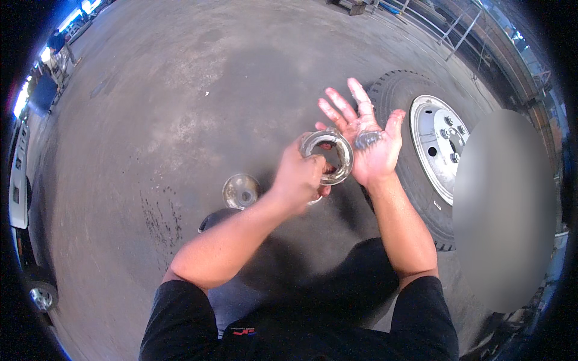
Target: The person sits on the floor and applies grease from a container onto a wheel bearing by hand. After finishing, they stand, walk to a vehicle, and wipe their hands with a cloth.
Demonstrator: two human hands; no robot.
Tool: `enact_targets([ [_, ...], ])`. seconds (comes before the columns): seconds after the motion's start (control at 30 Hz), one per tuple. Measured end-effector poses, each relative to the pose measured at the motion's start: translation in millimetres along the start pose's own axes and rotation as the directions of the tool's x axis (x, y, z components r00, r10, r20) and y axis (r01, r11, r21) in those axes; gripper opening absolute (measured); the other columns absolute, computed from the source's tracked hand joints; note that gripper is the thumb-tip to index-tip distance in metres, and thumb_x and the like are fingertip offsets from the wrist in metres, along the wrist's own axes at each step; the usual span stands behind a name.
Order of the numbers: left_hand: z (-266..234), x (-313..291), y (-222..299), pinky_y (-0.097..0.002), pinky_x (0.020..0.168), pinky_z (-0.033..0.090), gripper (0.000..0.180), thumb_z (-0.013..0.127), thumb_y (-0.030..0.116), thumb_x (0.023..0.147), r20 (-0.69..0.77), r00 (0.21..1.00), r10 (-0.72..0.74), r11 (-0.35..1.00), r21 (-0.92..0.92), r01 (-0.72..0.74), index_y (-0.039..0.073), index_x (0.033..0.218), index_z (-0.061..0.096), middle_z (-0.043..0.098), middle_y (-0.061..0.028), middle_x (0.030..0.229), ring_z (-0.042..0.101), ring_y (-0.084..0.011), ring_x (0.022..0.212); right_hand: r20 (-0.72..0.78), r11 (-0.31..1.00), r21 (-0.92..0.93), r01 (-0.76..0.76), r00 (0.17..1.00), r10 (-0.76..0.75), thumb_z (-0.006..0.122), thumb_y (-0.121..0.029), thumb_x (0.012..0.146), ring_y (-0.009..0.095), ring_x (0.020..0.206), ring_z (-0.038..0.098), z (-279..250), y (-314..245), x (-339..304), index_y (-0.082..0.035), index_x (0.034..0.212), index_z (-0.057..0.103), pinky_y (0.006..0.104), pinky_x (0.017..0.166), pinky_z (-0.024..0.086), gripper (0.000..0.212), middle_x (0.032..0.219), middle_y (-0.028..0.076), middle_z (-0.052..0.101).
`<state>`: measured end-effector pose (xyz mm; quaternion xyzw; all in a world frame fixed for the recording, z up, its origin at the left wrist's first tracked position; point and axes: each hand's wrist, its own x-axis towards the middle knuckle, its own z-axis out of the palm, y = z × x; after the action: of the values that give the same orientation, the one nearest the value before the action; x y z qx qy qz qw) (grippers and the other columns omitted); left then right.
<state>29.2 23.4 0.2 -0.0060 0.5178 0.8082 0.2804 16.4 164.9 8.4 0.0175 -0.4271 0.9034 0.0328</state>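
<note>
My left hand is closed around a greasy metal wheel bearing, with fingers through its middle. The ring is tilted, and its open centre faces up toward me. Right beside it, my right hand is palm up with its fingers spread apart. A dark, shiny dab of grease lies on that palm, and more grease smears the fingers. The bearing's edge is close to the right palm; whether they touch I cannot tell. Below the left wrist, a shallow round metal dish or cap sits on the floor.
A large wheel with a black tyre and silver rim lies just right of my right arm. A blurred patch hides part of it. Metal railings stand at the far right. Vehicles and a person are at far left.
</note>
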Motion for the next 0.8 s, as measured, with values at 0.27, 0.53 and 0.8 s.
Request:
enact_targets([
  [0.27, 2, -7, 25, -0.0269, 0.034, 0.037, 0.035, 0.042, 0.003, 0.079, 0.123, 0.982, -0.143, 0.989, -0.018, 0.147, 0.006, 0.113, 0.047, 0.06, -0.0124, 0.067, 0.052, -0.0161, 0.042, 0.149, 0.829, -0.556, 0.053, 0.988, 0.036, 0.003, -0.092, 0.063, 0.036, 0.128, 0.04, -14, 13, -10, -0.016, 0.151, 0.009, 0.0513, 0.102, 0.035, 0.116, 0.149, 0.018, 0.023],
  [0.53, 2, 2, 10, -0.0275, 0.039, 0.042, 0.036, 0.042, -0.006, 0.078, 0.032, 0.994, 0.105, 0.993, 0.042, -0.107, 0.005, 0.112, 0.048, 0.06, -0.0114, 0.079, 0.054, -0.0148, 0.049, 0.073, 0.867, -0.449, 0.216, 0.976, -0.205, 0.003, -0.086, 0.072, 0.032, 0.107, 0.058, -8, 11, -7, -0.006, 0.143, 0.03, 0.0444, 0.093, 0.046, 0.111, 0.132, 0.022, 0.047],
  [0.8, -3, -4, 1, -0.029, 0.054, 0.047, 0.036, 0.046, -0.009, 0.076, 0.231, 0.923, 0.308, 0.801, 0.461, -0.383, 0.001, 0.11, 0.05, 0.059, -0.0072, 0.08, 0.056, -0.0134, 0.058, -0.274, 0.879, -0.437, -0.188, 0.959, 0.069, 0.024, -0.06, 0.096, 0.022, 0.084, 0.064, -5, 4, -5, 0.001, 0.118, 0.056, 0.032, 0.071, 0.053, 0.072, 0.097, 0.02, 0.066],
])
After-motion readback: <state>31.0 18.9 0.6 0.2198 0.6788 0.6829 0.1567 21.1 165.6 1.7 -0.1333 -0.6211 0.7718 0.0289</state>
